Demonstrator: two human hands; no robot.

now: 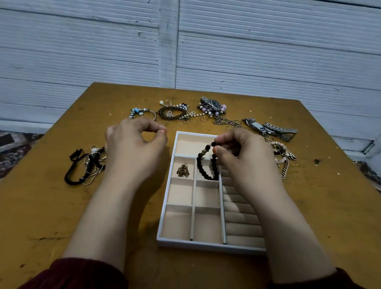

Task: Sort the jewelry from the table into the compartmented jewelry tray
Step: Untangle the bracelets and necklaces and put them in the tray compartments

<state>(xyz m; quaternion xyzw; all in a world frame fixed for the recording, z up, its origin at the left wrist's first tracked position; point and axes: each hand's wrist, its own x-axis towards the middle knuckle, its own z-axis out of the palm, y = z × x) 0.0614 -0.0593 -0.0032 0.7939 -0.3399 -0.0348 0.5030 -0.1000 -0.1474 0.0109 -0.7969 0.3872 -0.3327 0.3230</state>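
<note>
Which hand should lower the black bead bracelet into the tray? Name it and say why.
Right. The right hand pinches the black bead bracelet, which hangs over a small compartment of the tray; the left hand is beside it.

Tray (208,246) sits on the bench (33,221) under my right hand (243,155), beads (205,176) hanging from it; watches (269,128) beyond, cords (79,169) left of my left hand (134,145).

Dim, flat indoor light; colours muted. Soft shadow on table (35,209) just right of left hand (134,147) and forearm, reaching tray (167,189). Pale tray lining brightest patch between hands. In right hand (242,159), black bead bracelet (202,169) near silhouette. Lines of wall (78,36) beyond hands bow toward frame edges: wide-angle distortion. Beyond hands, small jewelry (178,114) soft, smeared.
</note>
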